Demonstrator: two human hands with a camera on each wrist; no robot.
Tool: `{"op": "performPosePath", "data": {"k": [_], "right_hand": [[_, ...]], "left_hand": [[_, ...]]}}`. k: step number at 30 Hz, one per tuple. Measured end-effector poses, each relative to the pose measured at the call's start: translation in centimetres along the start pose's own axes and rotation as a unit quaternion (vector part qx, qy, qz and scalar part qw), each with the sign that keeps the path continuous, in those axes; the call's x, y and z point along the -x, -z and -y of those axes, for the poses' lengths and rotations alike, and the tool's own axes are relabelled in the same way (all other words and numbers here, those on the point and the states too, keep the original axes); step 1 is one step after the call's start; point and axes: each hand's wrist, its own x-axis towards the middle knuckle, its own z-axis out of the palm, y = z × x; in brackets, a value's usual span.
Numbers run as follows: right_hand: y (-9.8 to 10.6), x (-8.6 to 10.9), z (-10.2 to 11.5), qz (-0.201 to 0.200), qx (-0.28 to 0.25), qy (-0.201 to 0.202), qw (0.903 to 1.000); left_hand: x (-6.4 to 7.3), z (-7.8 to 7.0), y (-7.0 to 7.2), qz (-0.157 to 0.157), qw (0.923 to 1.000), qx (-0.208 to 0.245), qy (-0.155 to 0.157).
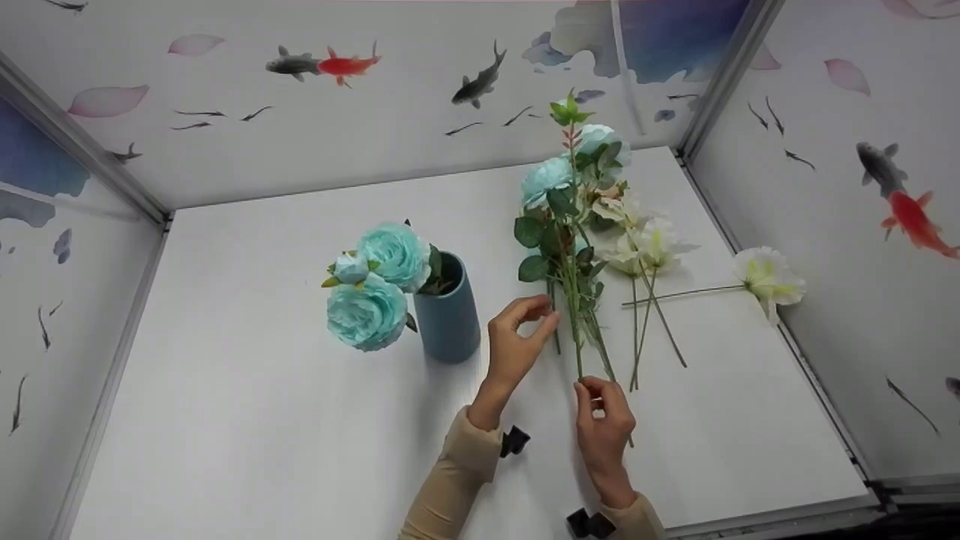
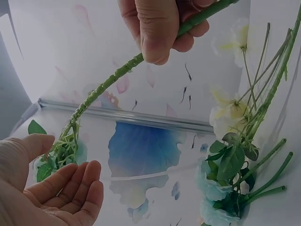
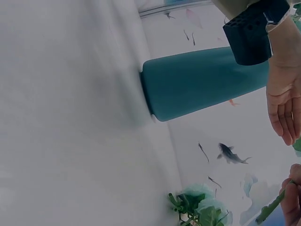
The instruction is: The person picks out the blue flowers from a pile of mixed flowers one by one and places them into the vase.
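My right hand (image 1: 606, 420) pinches the lower end of a long green flower stem (image 2: 110, 80) between thumb and fingers. The stem rises away from me, with leaves and a green tip (image 1: 570, 112) at the top. My left hand (image 1: 517, 341) is beside it, fingers loosely bent and thumb apart, with nothing gripped. In the left wrist view that hand's fingers (image 2: 89, 188) spread near the leafy part. To the left stands a blue vase (image 1: 448, 322), holding turquoise flowers (image 1: 367, 311) that lean over its left side.
More turquoise flowers (image 1: 546, 181) lie behind the held stem. Right of them are cream flowers (image 1: 660, 241) with thin stems crossing on the white table (image 1: 262, 420). Another cream flower (image 1: 769, 277) lies at the right edge, by the wall panel. Printed panels surround the table's back and sides.
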Motion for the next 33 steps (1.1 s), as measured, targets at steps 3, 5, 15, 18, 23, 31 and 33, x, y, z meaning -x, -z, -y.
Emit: {"op": "performPosePath", "data": {"k": [3,5,15,18,23,31,33], "right_hand": [[-0.1,0.1,0.2,0.001,-0.005,0.006,1.0],[-0.2,0.1,0.3,0.002,-0.01,0.011,0.9999],[-0.7,0.7,0.2,0.004,-0.006,0.053,0.9985],[-0.8,0.8,0.0,0.005,-0.007,0.06,0.9982],[-0.9,1.1,-0.2,0.009,-0.012,0.066,0.9977],[-1.0,0.9,0.0,0.016,-0.008,0.084,0.9963],[-0.9,0.7,0.3,0.018,-0.01,0.082,0.9964]], "left_hand": [[-0.1,-0.1,-0.1,0.008,0.9985,0.039,0.039],[-0.2,-0.2,-0.2,0.01,0.996,0.06,0.066],[-0.7,-0.2,-0.3,-0.011,0.9909,0.092,0.098],[-0.7,-0.2,-0.3,-0.019,0.9906,0.093,0.099],[-0.7,-0.4,-0.2,-0.024,0.9904,0.091,0.101],[-0.6,-0.5,-0.1,-0.025,0.9901,0.098,0.097],[-0.6,-0.6,-0.1,-0.029,0.9914,0.093,0.087]]}}
